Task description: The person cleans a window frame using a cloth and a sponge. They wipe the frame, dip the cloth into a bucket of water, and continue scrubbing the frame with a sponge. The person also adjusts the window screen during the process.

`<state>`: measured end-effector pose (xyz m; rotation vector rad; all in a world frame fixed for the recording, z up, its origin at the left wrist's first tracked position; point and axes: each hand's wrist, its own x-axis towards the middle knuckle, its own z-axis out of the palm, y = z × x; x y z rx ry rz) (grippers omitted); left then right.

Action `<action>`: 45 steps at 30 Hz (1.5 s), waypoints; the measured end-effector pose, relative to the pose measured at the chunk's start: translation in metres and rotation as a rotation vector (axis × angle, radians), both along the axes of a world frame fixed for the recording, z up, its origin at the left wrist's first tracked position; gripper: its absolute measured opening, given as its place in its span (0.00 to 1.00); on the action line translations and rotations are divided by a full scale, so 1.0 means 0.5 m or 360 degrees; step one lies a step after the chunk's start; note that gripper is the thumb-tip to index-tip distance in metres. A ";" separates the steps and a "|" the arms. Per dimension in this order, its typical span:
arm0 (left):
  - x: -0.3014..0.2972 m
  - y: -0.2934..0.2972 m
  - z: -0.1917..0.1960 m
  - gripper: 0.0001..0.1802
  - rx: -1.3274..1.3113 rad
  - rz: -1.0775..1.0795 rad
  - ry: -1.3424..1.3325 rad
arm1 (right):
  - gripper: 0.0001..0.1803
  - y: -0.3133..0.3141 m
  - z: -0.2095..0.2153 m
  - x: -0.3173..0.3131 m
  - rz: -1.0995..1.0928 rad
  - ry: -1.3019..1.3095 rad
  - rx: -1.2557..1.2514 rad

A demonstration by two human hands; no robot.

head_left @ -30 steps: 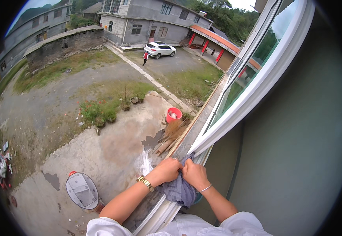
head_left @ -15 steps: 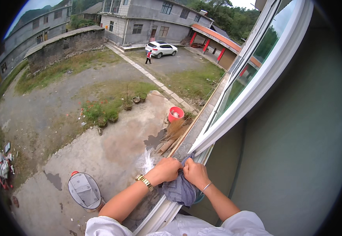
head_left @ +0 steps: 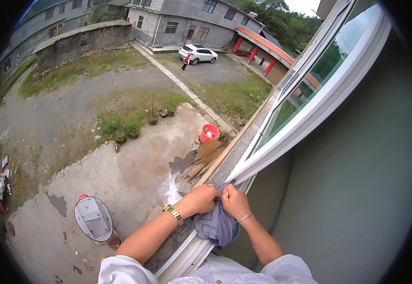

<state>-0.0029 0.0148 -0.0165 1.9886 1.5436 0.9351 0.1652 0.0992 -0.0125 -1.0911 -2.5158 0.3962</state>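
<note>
A grey-blue cloth (head_left: 211,226) hangs bunched over the white window track (head_left: 185,259), below the corner of the sliding window's white frame (head_left: 305,106). My left hand (head_left: 200,199), with a gold watch on its wrist, is closed on the cloth's upper part from the outer side. Close beside it, my right hand (head_left: 235,201), with a thin bracelet on its wrist, grips the same cloth with curled fingers. Both hands are at the frame's lower end. The fingertips and the cloth between them are partly hidden. Part of a green rounded object shows behind the cloth.
Outside the window runs a narrow ledge (head_left: 224,169). Below lie a red bucket (head_left: 209,133), long sticks (head_left: 197,169), an oval tub (head_left: 93,218) and potted plants (head_left: 110,124). Across the yard, a person in red (head_left: 186,62) is near a white car (head_left: 200,53). A plain wall (head_left: 352,180) is on my right.
The view has shifted slightly. Both hands keep their hold on the cloth near the frame's corner, with only small movement. Beside the white car, the person in red has moved a little.
</note>
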 end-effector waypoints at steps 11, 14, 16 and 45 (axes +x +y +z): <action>0.032 -0.026 -0.019 0.07 0.0284 0.0204 0.0422 | 0.07 -0.003 -0.015 -0.017 -0.0013 -0.0186 0.0164; 0.025 -0.025 -0.034 0.07 0.0325 0.0248 0.0299 | 0.06 0.000 -0.018 -0.021 0.0012 -0.0186 0.0213; 0.018 -0.023 -0.029 0.07 0.0273 0.0215 0.0253 | 0.06 0.003 -0.017 -0.023 0.0003 -0.0205 0.0206; 0.010 -0.074 0.074 0.17 -0.0197 -0.0339 0.0196 | 0.06 -0.114 0.039 0.051 0.0069 0.0021 -0.0143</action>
